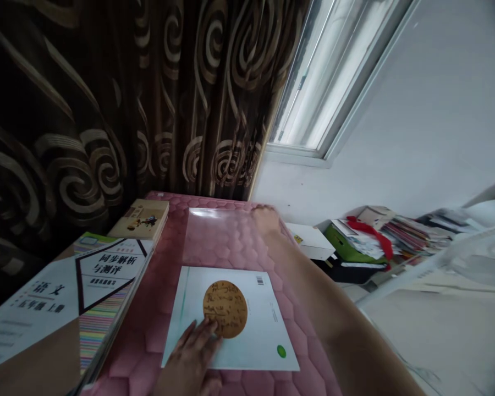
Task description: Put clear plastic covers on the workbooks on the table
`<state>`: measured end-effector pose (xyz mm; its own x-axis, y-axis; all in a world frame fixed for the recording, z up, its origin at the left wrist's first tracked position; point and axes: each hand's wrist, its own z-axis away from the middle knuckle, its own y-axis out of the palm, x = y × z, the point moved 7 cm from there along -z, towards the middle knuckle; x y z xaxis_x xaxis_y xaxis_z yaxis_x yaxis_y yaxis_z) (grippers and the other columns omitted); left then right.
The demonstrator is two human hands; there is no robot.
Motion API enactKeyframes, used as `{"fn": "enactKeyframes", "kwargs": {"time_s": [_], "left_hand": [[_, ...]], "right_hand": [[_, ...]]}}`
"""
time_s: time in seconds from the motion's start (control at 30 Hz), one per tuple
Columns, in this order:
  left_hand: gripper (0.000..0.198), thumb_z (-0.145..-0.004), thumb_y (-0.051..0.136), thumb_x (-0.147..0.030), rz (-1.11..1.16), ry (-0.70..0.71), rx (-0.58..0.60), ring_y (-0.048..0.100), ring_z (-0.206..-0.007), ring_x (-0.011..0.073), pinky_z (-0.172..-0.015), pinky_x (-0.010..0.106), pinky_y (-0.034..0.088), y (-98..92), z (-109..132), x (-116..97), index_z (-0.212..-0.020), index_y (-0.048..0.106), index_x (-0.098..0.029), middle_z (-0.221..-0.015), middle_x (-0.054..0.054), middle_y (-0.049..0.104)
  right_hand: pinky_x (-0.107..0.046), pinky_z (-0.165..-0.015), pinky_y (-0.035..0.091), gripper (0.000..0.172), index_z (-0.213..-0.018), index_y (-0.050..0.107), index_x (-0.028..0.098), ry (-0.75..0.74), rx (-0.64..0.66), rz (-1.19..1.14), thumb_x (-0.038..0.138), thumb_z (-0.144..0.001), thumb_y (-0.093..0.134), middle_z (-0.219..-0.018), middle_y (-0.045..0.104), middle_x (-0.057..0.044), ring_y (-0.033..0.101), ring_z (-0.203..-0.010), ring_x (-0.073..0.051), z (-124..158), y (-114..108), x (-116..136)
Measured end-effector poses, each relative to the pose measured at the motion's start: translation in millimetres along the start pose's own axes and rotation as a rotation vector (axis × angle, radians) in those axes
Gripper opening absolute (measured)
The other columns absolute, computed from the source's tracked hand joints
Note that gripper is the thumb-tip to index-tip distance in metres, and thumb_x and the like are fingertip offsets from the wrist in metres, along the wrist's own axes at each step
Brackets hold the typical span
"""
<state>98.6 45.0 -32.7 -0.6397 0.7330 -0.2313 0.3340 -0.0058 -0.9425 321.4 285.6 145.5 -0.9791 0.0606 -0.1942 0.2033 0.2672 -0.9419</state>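
A white square book (256, 324) with a brown round picture of dark script lies on a pink quilted surface (144, 341). My left hand (193, 352) rests on its lower left part, fingers stretched out and touching the brown circle. Beyond the book's upper edge, a clear plastic sheet (214, 234) lies flat, with light glinting off its far edge. My right arm reaches forward to the far right corner of the pink surface. There my right hand (267, 219) is closed, its fingers curled and slightly blurred, near the sheet. Whatever it grips is hidden.
At left lie a large workbook (45, 308) with Chinese print and a smaller tan book (142, 220). Dark patterned curtains (169, 99) hang behind. Right of the pink surface are a white box (311, 242), a green container (346, 245) of papers and stacked books (412, 236).
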Motion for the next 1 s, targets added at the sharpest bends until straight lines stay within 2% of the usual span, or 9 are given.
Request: {"fn": "enactKeyframes", "kwargs": {"time_s": [0.07, 0.23, 0.37, 0.47, 0.57, 0.67, 0.73, 0.83, 1.0], "left_hand": [[0.071, -0.071, 0.076, -0.029, 0.005, -0.005, 0.097, 0.05, -0.129, 0.0269, -0.108, 0.04, 0.044, 6.1, -2.1, 3.5, -0.137, 0.049, -0.031, -0.146, 0.004, 0.048], [0.067, -0.07, 0.077, -0.026, 0.066, -0.066, 0.24, 0.045, -0.133, 0.0277, -0.113, 0.042, 0.039, 4.5, -13.1, 5.3, -0.133, 0.054, -0.029, -0.147, 0.006, 0.046], [0.059, -0.076, 0.072, -0.028, 0.063, -0.084, 0.256, 0.048, -0.131, 0.0285, -0.111, 0.043, 0.04, -1.3, -17.9, 2.5, -0.132, 0.055, -0.028, -0.144, 0.008, 0.05], [0.052, -0.082, 0.067, -0.03, 0.004, -0.027, 0.235, 0.052, -0.127, 0.0299, -0.106, 0.045, 0.044, 1.0, -17.0, -0.6, -0.133, 0.055, -0.025, -0.142, 0.011, 0.051], [0.047, -0.086, 0.062, -0.028, -0.114, 0.059, 0.164, 0.052, -0.127, 0.0314, -0.104, 0.048, 0.046, 8.6, -12.9, -4.6, -0.132, 0.056, -0.02, -0.14, 0.015, 0.052], [0.045, -0.089, 0.056, -0.023, -0.258, 0.115, 0.092, 0.05, -0.128, 0.0317, -0.103, 0.048, 0.047, 15.2, -9.4, -7.6, -0.133, 0.054, -0.016, -0.139, 0.017, 0.052], [0.043, -0.091, 0.054, -0.02, -0.31, 0.138, 0.071, 0.052, -0.127, 0.0314, -0.101, 0.047, 0.048, 15.9, -9.6, -9.0, -0.133, 0.054, -0.014, -0.137, 0.017, 0.055], [0.037, -0.093, 0.049, -0.019, -0.305, 0.141, 0.054, 0.058, -0.121, 0.0292, -0.097, 0.045, 0.051, 8.8, -12.3, -10.8, -0.129, 0.057, -0.012, -0.131, 0.018, 0.06], [0.035, -0.096, 0.043, -0.018, -0.334, 0.17, 0.087, 0.062, -0.115, 0.0269, -0.089, 0.038, 0.055, 1.4, -2.2, -25.9, -0.125, 0.059, -0.01, -0.126, 0.018, 0.063]], "right_hand": [[-0.036, -0.083, 0.045, 0.031, -0.105, 0.071, 0.009, 0.022, 0.02, 0.0, 0.01, -0.088, 0.046, -0.108, 0.067, -0.024, 0.063, -0.101, -0.028, -10.8, 12.2, 8.3], [-0.039, -0.083, 0.047, 0.036, -0.107, 0.068, 0.004, 0.087, 0.073, -0.03, 0.003, -0.089, 0.037, -0.102, 0.068, -0.026, 0.067, -0.097, -0.029, -13.2, 45.1, 17.8], [-0.031, -0.082, 0.047, 0.041, -0.13, 0.055, 0.01, 0.027, 0.071, -0.078, 0.009, -0.094, 0.036, -0.128, 0.057, -0.026, 0.066, -0.103, -0.022, 1.1, 53.3, 24.5], [-0.029, -0.087, 0.048, 0.036, -0.128, 0.059, 0.019, -0.067, 0.058, -0.13, 0.02, -0.096, 0.043, -0.139, 0.052, -0.018, 0.062, -0.111, -0.02, 23.0, 51.7, 27.2], [-0.032, -0.096, 0.047, 0.031, -0.116, 0.067, 0.022, -0.232, 0.036, -0.292, 0.027, -0.096, 0.044, -0.137, 0.056, -0.011, 0.059, -0.116, -0.019, 61.3, 51.6, 28.6], [-0.035, -0.101, 0.046, 0.032, -0.112, 0.07, 0.024, -0.384, 0.065, -0.517, 0.035, -0.096, 0.044, -0.129, 0.063, -0.007, 0.059, -0.117, -0.019, 118.6, 55.7, 28.6], [-0.037, -0.101, 0.046, 0.036, -0.118, 0.067, 0.026, -0.45, 0.118, -0.621, 0.041, -0.095, 0.045, -0.125, 0.065, -0.006, 0.059, -0.117, -0.02, 163.4, 58.1, 31.2], [-0.041, -0.107, 0.041, 0.046, -0.131, 0.059, 0.025, -0.566, 0.254, -0.637, 0.046, -0.09, 0.053, -0.134, 0.059, -0.006, 0.049, -0.129, -0.024, 231.2, 57.5, 45.1], [-0.042, -0.109, 0.04, 0.04, -0.131, 0.059, 0.025, -0.534, 0.323, -0.616, 0.031, -0.092, 0.053, -0.135, 0.058, -0.005, 0.052, -0.127, -0.024, 298.3, 44.7, 56.3]]}}
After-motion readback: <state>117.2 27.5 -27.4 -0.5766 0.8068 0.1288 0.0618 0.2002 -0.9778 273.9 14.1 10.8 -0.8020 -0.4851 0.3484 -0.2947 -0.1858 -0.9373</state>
